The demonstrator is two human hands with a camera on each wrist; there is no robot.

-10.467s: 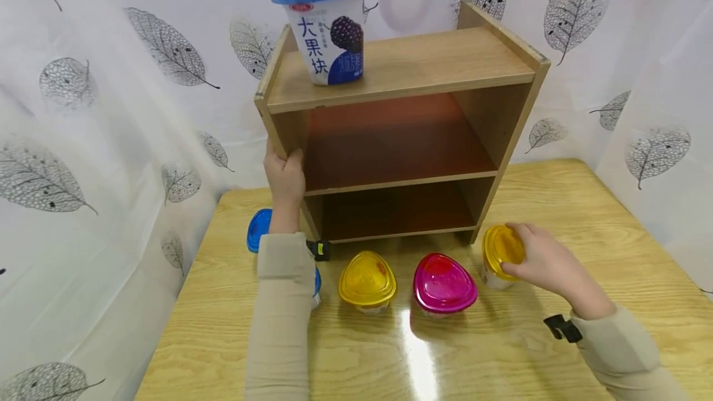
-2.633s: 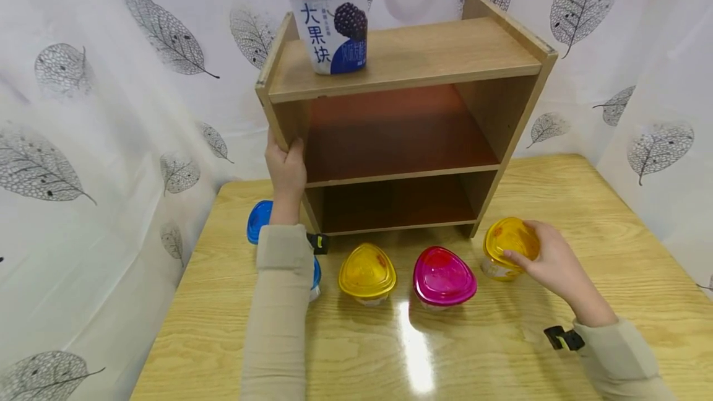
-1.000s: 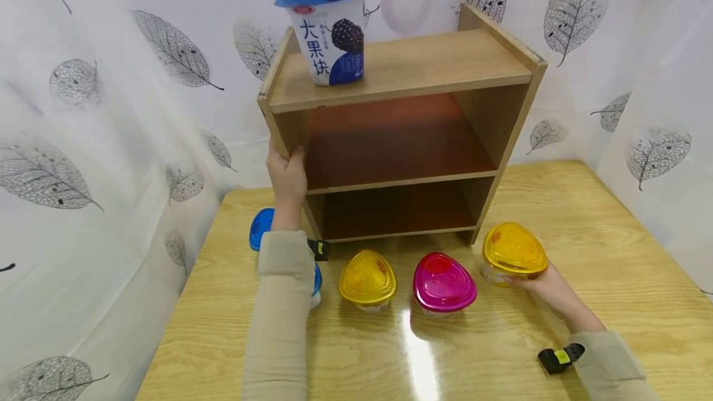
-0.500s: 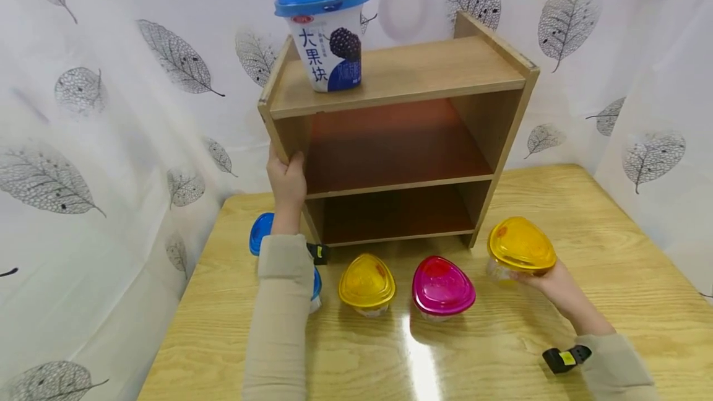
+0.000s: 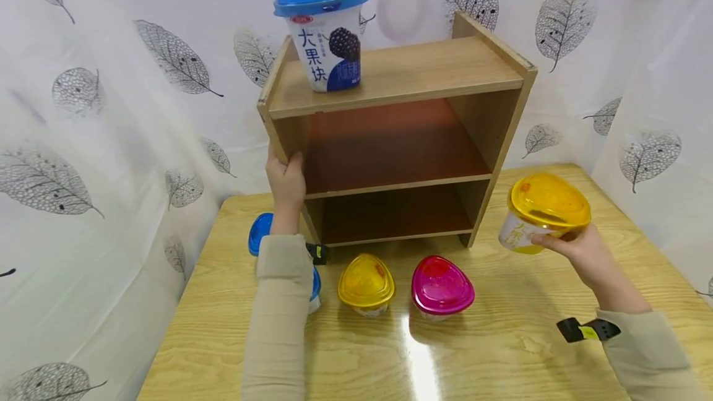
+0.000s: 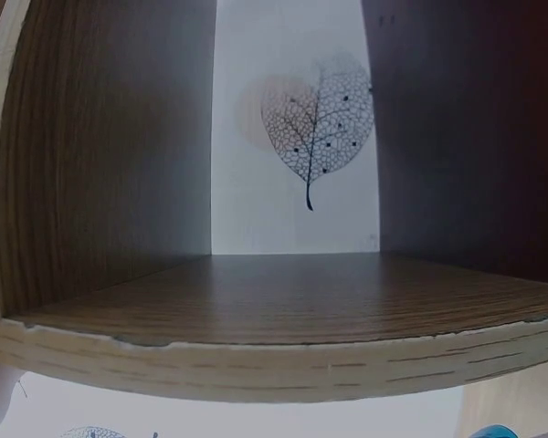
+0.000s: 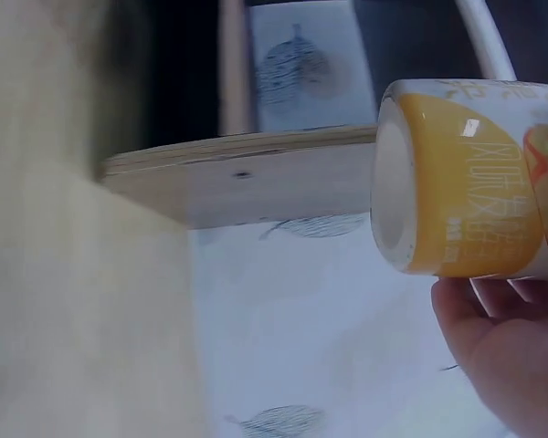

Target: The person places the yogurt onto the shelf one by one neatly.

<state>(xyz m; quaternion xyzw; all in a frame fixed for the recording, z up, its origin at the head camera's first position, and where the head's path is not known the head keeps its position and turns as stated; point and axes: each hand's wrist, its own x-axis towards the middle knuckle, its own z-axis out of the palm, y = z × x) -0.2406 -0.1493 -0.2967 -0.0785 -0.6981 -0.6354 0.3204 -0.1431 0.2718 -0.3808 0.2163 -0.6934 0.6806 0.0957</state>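
Observation:
My right hand [image 5: 593, 262] holds a white yogurt cup with a yellow lid [image 5: 548, 200], tilted and raised above the table's right side. In the right wrist view, the fingers curl under the cup [image 7: 475, 187], and its base points left. My left hand [image 5: 286, 181] grips the left side panel of a small wooden shelf [image 5: 401, 178]. The left wrist view looks into the shelf's compartments [image 6: 292, 292], with only a bit of the hand at the lower left corner. A blue-lidded blackberry yogurt cup [image 5: 328, 42] stands on the shelf's top board, at the left.
In front of the shelf stand a yellow-lidded cup [image 5: 366, 282] and a magenta-lidded cup [image 5: 442, 286]. Two blue-lidded cups are partly hidden by the left arm, one blue lid [image 5: 259, 232] showing beside it. A leaf-printed curtain [image 5: 83, 159] surrounds the wooden table [image 5: 356, 357].
The right hand has shifted its grip from the cup's lid to its body, then lifted the cup off the table, up and to the right. The left hand stays on the shelf.

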